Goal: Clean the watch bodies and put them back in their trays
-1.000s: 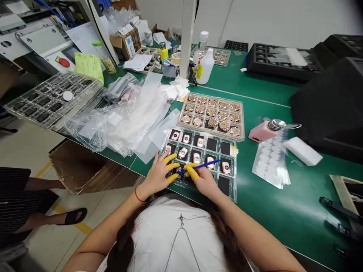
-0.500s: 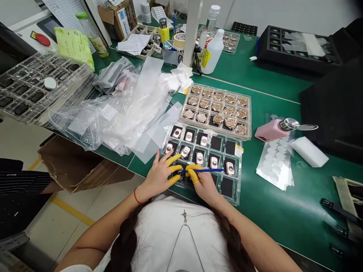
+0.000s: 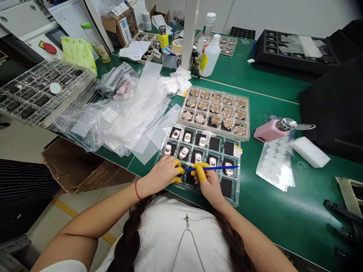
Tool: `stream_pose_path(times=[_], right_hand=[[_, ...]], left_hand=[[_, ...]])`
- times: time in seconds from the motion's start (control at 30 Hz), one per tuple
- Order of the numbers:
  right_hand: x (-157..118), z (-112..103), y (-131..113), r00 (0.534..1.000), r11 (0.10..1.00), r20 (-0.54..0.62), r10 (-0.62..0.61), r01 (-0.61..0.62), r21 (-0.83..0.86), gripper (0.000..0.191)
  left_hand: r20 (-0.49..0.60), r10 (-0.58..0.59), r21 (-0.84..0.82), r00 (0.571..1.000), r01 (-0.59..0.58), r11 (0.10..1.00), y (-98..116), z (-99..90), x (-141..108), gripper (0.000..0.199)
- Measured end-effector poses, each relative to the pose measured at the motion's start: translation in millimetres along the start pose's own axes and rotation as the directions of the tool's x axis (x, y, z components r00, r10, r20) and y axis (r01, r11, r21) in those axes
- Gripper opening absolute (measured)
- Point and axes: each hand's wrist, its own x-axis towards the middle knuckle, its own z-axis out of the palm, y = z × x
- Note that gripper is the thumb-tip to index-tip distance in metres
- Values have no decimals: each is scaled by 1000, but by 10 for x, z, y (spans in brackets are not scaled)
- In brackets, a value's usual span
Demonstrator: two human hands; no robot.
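Note:
My right hand (image 3: 208, 181), with yellow finger cots, pinches a slim blue pointed stick (image 3: 224, 167) lying level, its left tip near my other hand. My left hand (image 3: 166, 173), also in yellow finger cots, is bent closed over a front-left pocket of the clear tray (image 3: 237, 177). Its fingers close on a watch case there, mostly hidden beneath them. Small rose-gold watch cases, such as one watch case (image 3: 184, 152) lying slightly tilted, sit on black pads in the tray's two farther rows. Several pads, like the front-right black pad (image 3: 227, 187), are bare.
Behind stands a second tray (image 3: 246, 113) of round gold watch parts. To the right are a pink pump bottle (image 3: 269, 131), a white foam block (image 3: 310, 152) and sticker sheets (image 3: 273, 170). Plastic bags (image 3: 113, 121) cover the left, near stacked trays (image 3: 42, 90). Black cases (image 3: 295, 49) stand far right.
My left hand's fingers have curled in from a more spread pose. My right hand has shifted right with the blue stick, away from the left fingers. The view has shifted slightly.

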Motion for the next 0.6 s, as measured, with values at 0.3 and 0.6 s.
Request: stream_pose_path(times=[0.3, 0.6], right_hand=[[17, -21, -74, 999, 999, 39, -15, 17, -41, 45], [19, -19, -162, 989, 990, 74, -126, 130, -48, 36]], left_hand=[[-88, 4, 73, 996, 2, 997, 74, 129, -47, 21], [-92, -127, 75, 988, 134, 988, 152, 132, -77, 18]])
